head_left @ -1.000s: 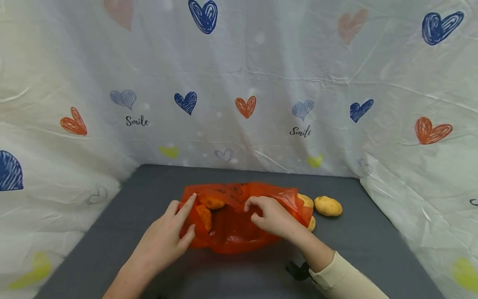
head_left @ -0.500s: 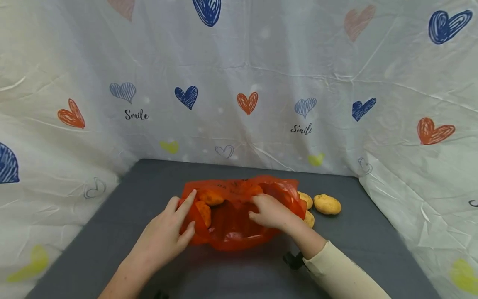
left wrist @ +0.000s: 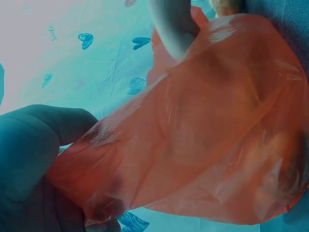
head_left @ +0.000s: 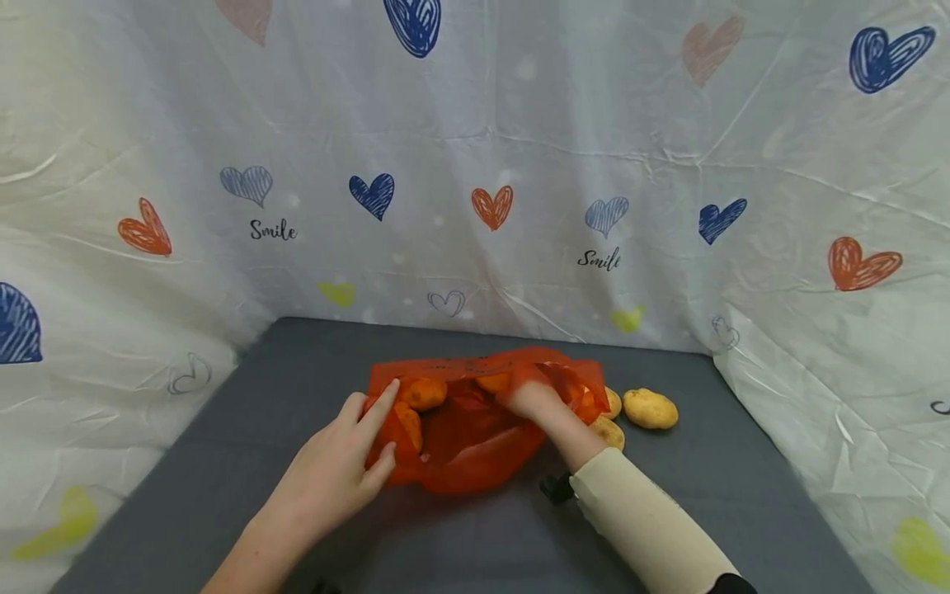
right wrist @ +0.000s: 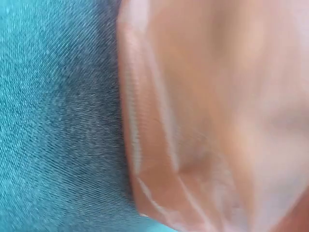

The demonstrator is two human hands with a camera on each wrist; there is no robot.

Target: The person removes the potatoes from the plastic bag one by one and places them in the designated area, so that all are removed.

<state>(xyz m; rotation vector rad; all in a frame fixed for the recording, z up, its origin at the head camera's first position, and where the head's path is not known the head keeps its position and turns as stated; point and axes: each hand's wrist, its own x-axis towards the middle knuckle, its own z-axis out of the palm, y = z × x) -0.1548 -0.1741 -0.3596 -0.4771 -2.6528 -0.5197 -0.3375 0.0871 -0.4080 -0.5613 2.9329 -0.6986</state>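
An orange-red, see-through plastic bag [head_left: 467, 470] lies on the dark grey table with its mouth toward me. My left hand [head_left: 337, 458] pinches the bag's left edge between thumb and fingers; the left wrist view shows the film [left wrist: 178, 130] stretched from that grip. Inside, at the left, are two potatoes [head_left: 425, 394], and another potato [head_left: 492, 383] is near the middle. My right hand [head_left: 530, 398] reaches into the bag's right part, its fingers hidden by the film. In the right wrist view the bag [right wrist: 207, 116] fills most of the picture.
Beside the bag's right end lie two potatoes [head_left: 609, 432], partly against it, and a third potato [head_left: 651, 408] a little farther right. A white sheet printed with hearts [head_left: 445, 148] hangs behind the grey table [head_left: 312, 355] and along both sides.
My right hand has gone deeper into the bag, and its fingers have passed from sight. A potato now shows near the bag's middle. The left hand keeps its hold on the edge.
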